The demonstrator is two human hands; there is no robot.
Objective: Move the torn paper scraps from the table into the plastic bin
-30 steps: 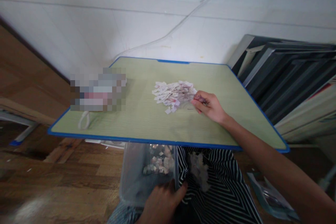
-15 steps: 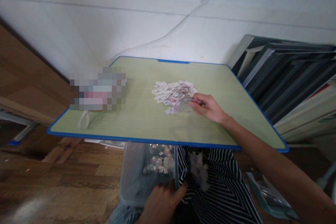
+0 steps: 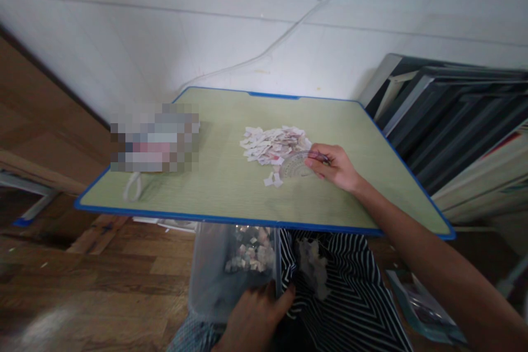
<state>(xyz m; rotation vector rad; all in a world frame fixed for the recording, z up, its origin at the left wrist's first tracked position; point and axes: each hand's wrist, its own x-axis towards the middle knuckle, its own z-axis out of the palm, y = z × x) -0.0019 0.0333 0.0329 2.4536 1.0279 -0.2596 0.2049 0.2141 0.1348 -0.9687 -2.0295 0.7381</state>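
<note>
Pinched in my right hand (image 3: pixel 333 165) is a clear half-round protractor (image 3: pixel 297 165) with printed markings. Its curved edge points left, beside a heap of small pale paper pieces (image 3: pixel 272 143) on the table. A few loose paper pieces (image 3: pixel 273 179) lie just left of the protractor, apart from the heap. Below the table's front edge, my left hand (image 3: pixel 256 313) grips the near right rim of a translucent plastic bin (image 3: pixel 210 269); its fingertips are hidden inside. More small pieces (image 3: pixel 249 253) lie in the bin.
The pale green table (image 3: pixel 223 192) has a blue edge. A blurred-out object (image 3: pixel 159 140) with a white loop (image 3: pixel 132 187) sits at its left. Dark flat panels (image 3: pixel 454 115) lean at the right. Striped fabric (image 3: pixel 350 286) covers my lap, and a plastic bag (image 3: pixel 427 305) lies to its right.
My right hand and the protractor have moved slightly right and away from the heap's near edge. The loose paper pieces have shifted slightly right and nearer. My left hand has stayed on the bin.
</note>
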